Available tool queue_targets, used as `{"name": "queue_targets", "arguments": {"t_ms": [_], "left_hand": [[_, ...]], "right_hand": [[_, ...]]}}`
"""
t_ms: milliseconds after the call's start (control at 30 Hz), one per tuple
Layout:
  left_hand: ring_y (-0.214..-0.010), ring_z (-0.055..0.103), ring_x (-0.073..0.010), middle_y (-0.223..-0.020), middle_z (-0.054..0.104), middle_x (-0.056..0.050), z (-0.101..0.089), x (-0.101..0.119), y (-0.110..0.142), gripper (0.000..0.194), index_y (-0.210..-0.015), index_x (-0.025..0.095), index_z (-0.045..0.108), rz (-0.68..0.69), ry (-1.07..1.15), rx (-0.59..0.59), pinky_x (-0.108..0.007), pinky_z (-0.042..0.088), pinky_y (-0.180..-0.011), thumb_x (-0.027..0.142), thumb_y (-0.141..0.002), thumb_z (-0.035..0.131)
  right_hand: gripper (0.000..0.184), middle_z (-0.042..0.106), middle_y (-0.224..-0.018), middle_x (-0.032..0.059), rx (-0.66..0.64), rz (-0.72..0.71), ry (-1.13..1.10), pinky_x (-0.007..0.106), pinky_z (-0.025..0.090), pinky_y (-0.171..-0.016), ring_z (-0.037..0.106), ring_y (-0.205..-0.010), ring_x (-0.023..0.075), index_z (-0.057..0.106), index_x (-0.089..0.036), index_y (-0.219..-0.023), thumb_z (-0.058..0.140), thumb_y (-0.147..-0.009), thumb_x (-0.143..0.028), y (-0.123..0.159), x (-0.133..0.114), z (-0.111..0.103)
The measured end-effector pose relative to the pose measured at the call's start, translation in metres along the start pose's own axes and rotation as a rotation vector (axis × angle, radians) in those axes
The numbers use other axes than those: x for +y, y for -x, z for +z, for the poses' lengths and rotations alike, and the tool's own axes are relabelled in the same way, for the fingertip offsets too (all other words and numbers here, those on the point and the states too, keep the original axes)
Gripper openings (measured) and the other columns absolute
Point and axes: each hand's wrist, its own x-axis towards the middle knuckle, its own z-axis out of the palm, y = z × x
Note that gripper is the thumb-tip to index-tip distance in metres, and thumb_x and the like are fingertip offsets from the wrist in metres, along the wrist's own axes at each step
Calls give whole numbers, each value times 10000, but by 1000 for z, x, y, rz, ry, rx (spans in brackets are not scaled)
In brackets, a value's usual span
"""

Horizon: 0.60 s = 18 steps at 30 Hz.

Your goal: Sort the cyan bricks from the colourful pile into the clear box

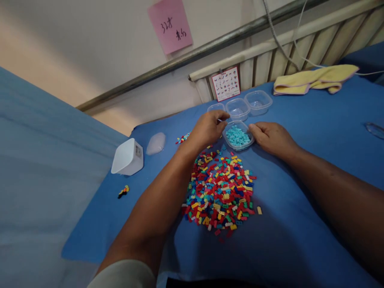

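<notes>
A small clear plastic container (pixel 251 141) holds a heap of light-blue toy bricks (pixel 237 136). My right hand (pixel 271 138) grips its right rim, with the thumb on top and the other fingers curled underneath. At its left side is my left hand (pixel 209 127), fingers bent and thumb a little apart from them; I see no brick between them. Just below both hands spreads a big loose pile of mixed-colour toy bricks (pixel 222 192). My left forearm covers part of its left edge. A smaller group of bricks (pixel 183 138) lies left of my left hand.
Clear containers (pixel 258 102) stand in a row behind. A white tub (pixel 128 158), a clear lid (pixel 156 143) and a small joined brick piece (pixel 123 191) are at left. A yellow cloth (pixel 315 79) lies at back right. A picture card (pixel 226 84) leans against the radiator (pixel 261 68).
</notes>
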Motion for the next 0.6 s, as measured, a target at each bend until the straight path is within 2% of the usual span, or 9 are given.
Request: {"name": "queue_targets", "arguments": {"t_ms": [100,167,267,333,500,600], "left_hand": [[-1068,763,-216,-1175,833,-80,-23,-14,9,251,-1164,153,831,-50,-1,63,-369,584,-1033,135,-971,670],[-990,756,-202,-1100,831,-71,-42,-26,21,241,-1147,155,838,-131,17,130,-344,588,-947,174,-968,678],[-841,717,-172,-1006,819,-55,-67,-49,46,248,-1149,175,841,-258,83,224,-305,555,-787,251,-957,703],[-802,698,-165,-984,815,-53,-78,-64,65,251,-1130,178,841,-310,106,258,-295,536,-747,289,-939,722],[-873,731,-197,-989,824,-51,-83,-104,114,262,-1089,186,846,-409,-12,253,-303,549,-790,328,-931,693],[-992,762,-237,-1106,837,-83,-79,-128,136,311,-1156,177,843,-437,-73,274,-341,584,-892,331,-958,659]], "right_hand": [[504,692,-714,75,-11,0,-10,375,346,-642,594,-683,255,544,-284,-677,431,-1075,-571,1,0,-1],[503,680,-701,70,-20,-1,-6,370,338,-641,590,-676,248,551,-281,-672,438,-1075,-560,1,0,-1],[501,674,-695,66,-23,12,6,364,330,-640,570,-677,232,568,-267,-678,454,-1075,-550,3,0,-2],[506,669,-691,64,-24,23,8,363,326,-643,559,-679,222,576,-257,-684,455,-1075,-555,4,-2,-2],[506,656,-671,56,-31,47,17,360,329,-647,562,-665,211,595,-247,-690,456,-1062,-561,7,-5,-3],[506,652,-657,45,-19,39,30,357,351,-637,580,-648,209,600,-246,-690,464,-1055,-569,8,-4,-3]]}}
